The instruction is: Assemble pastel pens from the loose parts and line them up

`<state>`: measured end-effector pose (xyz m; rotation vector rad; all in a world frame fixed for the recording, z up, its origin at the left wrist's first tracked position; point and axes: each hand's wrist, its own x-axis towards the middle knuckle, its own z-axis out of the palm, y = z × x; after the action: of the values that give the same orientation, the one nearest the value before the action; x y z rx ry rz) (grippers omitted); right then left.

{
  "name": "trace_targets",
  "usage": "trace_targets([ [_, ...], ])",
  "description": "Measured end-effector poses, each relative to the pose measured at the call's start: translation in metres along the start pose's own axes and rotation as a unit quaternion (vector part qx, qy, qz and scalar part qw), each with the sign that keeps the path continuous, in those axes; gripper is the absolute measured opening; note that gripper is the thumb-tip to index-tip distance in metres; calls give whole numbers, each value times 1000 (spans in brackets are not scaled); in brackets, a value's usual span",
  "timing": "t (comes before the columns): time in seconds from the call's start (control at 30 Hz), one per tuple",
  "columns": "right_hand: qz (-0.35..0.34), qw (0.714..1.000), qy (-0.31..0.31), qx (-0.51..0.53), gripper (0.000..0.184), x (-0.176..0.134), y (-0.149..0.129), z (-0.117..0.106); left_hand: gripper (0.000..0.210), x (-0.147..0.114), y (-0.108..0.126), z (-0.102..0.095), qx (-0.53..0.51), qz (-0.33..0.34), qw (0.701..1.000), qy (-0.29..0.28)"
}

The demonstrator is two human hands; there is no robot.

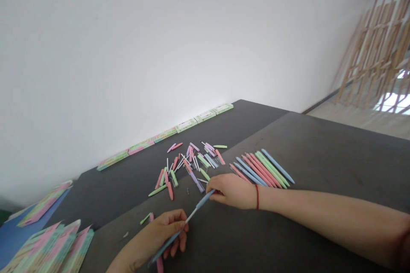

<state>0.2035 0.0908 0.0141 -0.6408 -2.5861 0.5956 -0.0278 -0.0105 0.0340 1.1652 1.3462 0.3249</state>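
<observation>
My left hand pinches a blue pen barrel near the bottom of the view. A white refill runs up from it into another blue pen part, whose upper end my right hand grips. The pieces lie in one slanting line. Beneath my left hand a pink pen part shows partly. Beyond both hands spreads a loose heap of pink, purple, green and blue pen parts with white refills. Beside my right wrist lies a row of pink, blue and green pens.
Flat green and pink boxes line the dark table's back edge against the white wall. Several pastel packages stand at the lower left near a blue surface. A blurred wooden rack is at far right.
</observation>
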Motion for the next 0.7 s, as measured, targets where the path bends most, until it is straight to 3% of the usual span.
trace_targets([
  [0.17,8,1000,15,16,16,3,6,-7,29,-5,3,-3,-4,16,1000,-2],
  [0.33,23,999,-17,36,16,5,8,-14,26,-6,3,-7,-12,14,1000,11],
  [0.53,68,997,-40,-26,17,5,8,-24,20,-6,2,-10,-19,2,999,27],
  [0.7,92,990,-85,-67,17,2,8,-22,23,-7,2,-15,-87,41,994,52],
])
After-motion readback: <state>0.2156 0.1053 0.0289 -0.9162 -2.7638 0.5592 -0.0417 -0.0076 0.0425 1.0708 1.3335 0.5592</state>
